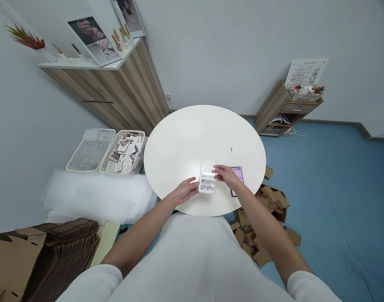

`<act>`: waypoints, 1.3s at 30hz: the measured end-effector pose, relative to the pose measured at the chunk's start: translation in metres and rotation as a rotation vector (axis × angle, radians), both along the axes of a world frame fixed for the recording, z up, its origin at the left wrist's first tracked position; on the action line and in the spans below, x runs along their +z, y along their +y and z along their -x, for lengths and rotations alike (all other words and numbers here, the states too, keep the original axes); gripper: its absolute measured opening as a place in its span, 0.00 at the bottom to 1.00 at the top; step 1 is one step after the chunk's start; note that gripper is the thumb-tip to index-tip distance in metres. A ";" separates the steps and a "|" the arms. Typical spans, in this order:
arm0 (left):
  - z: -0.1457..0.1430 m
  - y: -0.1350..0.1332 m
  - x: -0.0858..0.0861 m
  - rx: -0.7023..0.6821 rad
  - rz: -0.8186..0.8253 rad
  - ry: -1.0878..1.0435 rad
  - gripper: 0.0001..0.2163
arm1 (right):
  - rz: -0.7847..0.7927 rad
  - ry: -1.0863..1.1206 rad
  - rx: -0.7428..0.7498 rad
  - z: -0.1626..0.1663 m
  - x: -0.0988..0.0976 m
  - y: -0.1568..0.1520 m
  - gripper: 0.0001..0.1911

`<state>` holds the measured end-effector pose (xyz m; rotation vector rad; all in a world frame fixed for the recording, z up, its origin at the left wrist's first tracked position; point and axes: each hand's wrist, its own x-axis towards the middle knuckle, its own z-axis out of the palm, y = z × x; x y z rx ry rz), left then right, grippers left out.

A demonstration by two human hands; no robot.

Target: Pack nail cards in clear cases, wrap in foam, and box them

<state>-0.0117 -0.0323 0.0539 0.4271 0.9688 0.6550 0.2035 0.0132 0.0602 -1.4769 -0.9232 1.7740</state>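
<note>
A small clear plastic case (207, 191) lies open near the front of the round white table (192, 126), its lid (208, 167) tipped back away from me. In its base sit several shiny, silvery pieces that look like press-on nails (207, 183). My left hand (186, 191) grips the left side of the base between thumb and fingers. With its thumb and fingertips, my right hand (225, 175) pinches the right edge of the lid. A phone (238, 173) with a lit pinkish screen lies under my right forearm, partly hidden by it.
To the left stand a white basket of printed cards (138, 167), a basket with clear plastic (72, 161), translucent sheets (94, 195) and stacked cardboard (69, 247). Small brown boxes (257, 247) lie on the floor at right. Beyond are a wooden cabinet (138, 84) and a small shelf unit (273, 109).
</note>
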 end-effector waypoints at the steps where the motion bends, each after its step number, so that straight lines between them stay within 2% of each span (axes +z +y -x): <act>1: 0.000 0.000 -0.001 -0.021 0.001 -0.016 0.20 | -0.006 0.001 0.015 -0.001 0.000 0.000 0.14; 4: 0.001 0.001 -0.003 -0.079 -0.022 -0.059 0.13 | -0.051 -0.024 0.066 -0.003 0.002 0.000 0.14; 7: 0.001 0.002 -0.006 -0.059 -0.015 -0.044 0.11 | -0.100 -0.044 0.080 -0.002 0.004 0.000 0.13; 11: 0.001 0.002 -0.008 -0.059 0.015 -0.011 0.12 | -0.096 0.029 0.074 -0.001 0.007 -0.002 0.14; 17: 0.003 0.000 -0.007 -0.094 0.029 0.044 0.14 | -0.209 0.044 0.086 -0.004 0.005 -0.010 0.12; 21: 0.003 0.000 -0.006 -0.066 0.030 0.033 0.14 | -0.151 0.141 0.093 -0.005 0.003 -0.021 0.12; 26: 0.002 -0.001 -0.009 0.005 0.040 0.038 0.12 | -0.042 0.216 0.194 -0.003 0.001 -0.035 0.13; 35: -0.001 0.000 -0.003 0.003 -0.018 0.014 0.12 | -0.053 0.184 0.096 0.003 0.000 -0.041 0.08; 39: -0.002 -0.004 -0.001 -0.087 -0.132 0.204 0.20 | -0.118 0.073 0.018 0.007 -0.006 -0.045 0.14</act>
